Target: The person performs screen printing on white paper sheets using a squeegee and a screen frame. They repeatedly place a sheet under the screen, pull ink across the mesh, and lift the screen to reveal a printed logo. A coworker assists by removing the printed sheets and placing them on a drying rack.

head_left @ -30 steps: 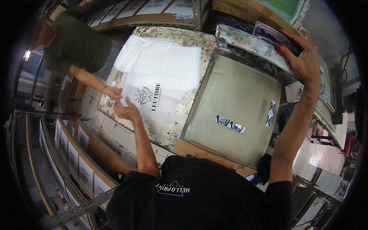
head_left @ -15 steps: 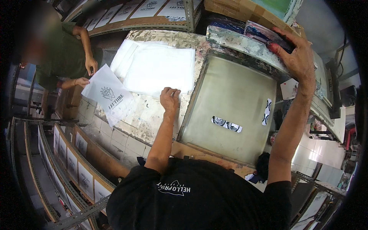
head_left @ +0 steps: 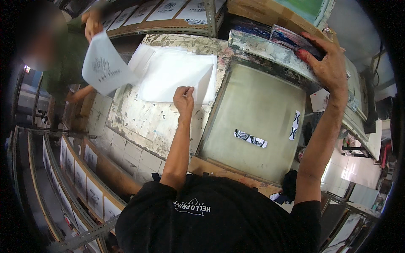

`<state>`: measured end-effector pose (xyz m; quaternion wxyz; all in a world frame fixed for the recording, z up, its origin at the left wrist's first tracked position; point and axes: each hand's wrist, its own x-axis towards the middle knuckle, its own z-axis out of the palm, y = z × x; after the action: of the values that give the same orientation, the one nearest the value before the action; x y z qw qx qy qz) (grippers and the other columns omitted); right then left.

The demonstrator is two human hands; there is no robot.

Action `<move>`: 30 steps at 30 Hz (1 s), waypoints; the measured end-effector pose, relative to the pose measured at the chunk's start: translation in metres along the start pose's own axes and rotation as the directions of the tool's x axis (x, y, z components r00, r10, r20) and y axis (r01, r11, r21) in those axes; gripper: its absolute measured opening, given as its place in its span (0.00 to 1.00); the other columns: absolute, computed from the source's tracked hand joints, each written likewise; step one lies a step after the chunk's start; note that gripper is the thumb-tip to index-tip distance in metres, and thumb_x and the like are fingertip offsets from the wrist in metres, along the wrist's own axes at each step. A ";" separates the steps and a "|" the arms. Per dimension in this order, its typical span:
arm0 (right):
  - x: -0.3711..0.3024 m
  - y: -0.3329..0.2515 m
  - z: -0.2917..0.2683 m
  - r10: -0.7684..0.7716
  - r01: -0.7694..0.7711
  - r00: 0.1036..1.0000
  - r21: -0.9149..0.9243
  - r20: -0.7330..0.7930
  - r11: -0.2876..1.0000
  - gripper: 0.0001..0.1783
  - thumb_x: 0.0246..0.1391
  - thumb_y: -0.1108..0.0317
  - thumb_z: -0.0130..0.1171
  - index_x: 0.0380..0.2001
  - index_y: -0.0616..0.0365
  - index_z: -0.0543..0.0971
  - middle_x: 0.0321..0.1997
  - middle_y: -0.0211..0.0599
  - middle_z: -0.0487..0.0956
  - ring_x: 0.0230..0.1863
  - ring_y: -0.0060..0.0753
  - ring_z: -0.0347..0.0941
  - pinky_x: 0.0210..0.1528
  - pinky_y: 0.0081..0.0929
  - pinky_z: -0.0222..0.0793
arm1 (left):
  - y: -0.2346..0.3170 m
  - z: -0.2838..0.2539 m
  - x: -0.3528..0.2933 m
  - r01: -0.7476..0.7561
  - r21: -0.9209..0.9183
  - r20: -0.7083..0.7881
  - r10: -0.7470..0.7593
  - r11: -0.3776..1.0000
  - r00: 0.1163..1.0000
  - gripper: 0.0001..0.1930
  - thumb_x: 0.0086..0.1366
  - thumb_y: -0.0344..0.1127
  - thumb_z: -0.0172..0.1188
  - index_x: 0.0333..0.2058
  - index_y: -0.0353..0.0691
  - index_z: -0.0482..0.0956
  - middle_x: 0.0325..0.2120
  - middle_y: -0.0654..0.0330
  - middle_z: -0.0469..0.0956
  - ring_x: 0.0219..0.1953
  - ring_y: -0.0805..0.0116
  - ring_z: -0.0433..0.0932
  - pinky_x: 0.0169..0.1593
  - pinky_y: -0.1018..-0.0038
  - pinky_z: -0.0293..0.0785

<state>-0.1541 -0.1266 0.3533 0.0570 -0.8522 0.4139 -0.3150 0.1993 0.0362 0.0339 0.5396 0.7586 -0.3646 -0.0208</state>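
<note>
Left hand [head_left: 184, 98] pinching the near edge of a thin white paper sheet [head_left: 175, 78] on a paint-crusted, mottled table [head_left: 145, 122], right hand [head_left: 327, 63] gripping the far rail of a tilted rectangular mesh screen frame [head_left: 257, 122], probably wood-edged, co-worker's hand [head_left: 92, 23] at far left lifting a printed white sheet [head_left: 104, 67]

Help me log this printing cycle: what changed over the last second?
The left hand let go of the printed sheet and now pinches the corner of the blank white stack on the stained table. A co-worker's hand took that printed sheet and lifted it up and to the left. The right hand stayed on the far edge of the raised screen frame.
</note>
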 end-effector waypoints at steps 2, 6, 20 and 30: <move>0.001 -0.002 -0.001 -0.027 0.027 1.000 -0.018 0.001 0.999 0.30 0.42 0.45 0.74 0.48 0.47 0.84 0.42 0.46 0.85 0.43 0.45 0.82 0.48 0.35 0.75 | 0.003 0.002 0.002 0.110 0.082 0.140 -0.121 0.991 0.983 0.08 0.55 0.33 0.69 0.29 0.34 0.84 0.25 0.53 0.81 0.28 0.57 0.78 0.36 0.68 0.73; 0.000 -0.003 -0.001 -0.033 0.033 0.999 0.004 0.009 0.999 0.31 0.41 0.44 0.74 0.48 0.46 0.85 0.42 0.45 0.85 0.44 0.45 0.82 0.48 0.35 0.75 | -0.034 -0.006 -0.005 0.320 0.066 0.231 -0.326 0.945 0.917 0.11 0.54 0.35 0.69 0.29 0.31 0.85 0.23 0.53 0.82 0.26 0.63 0.78 0.35 0.70 0.73; -0.003 0.008 0.003 -0.110 0.102 0.993 -0.133 -0.051 0.986 0.29 0.43 0.43 0.72 0.48 0.43 0.85 0.45 0.44 0.84 0.45 0.44 0.81 0.47 0.34 0.75 | 0.080 0.032 -0.070 -0.563 0.246 0.724 0.237 0.789 0.648 0.20 0.62 0.52 0.62 0.49 0.50 0.83 0.59 0.58 0.72 0.64 0.50 0.63 0.64 0.44 0.55; -0.002 -0.007 -0.002 -0.087 0.082 0.996 -0.129 -0.032 0.988 0.28 0.43 0.49 0.74 0.46 0.52 0.85 0.40 0.44 0.85 0.41 0.43 0.81 0.46 0.33 0.74 | 0.089 0.161 -0.152 -0.719 -0.101 0.811 0.475 0.688 0.341 0.28 0.66 0.55 0.55 0.63 0.60 0.70 0.72 0.57 0.52 0.73 0.44 0.44 0.69 0.34 0.35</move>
<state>-0.1516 -0.1202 0.3569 -0.0188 -0.8648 0.3977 -0.3059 -0.0274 -0.0196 -0.0144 0.1779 0.5432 -0.8145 -0.0995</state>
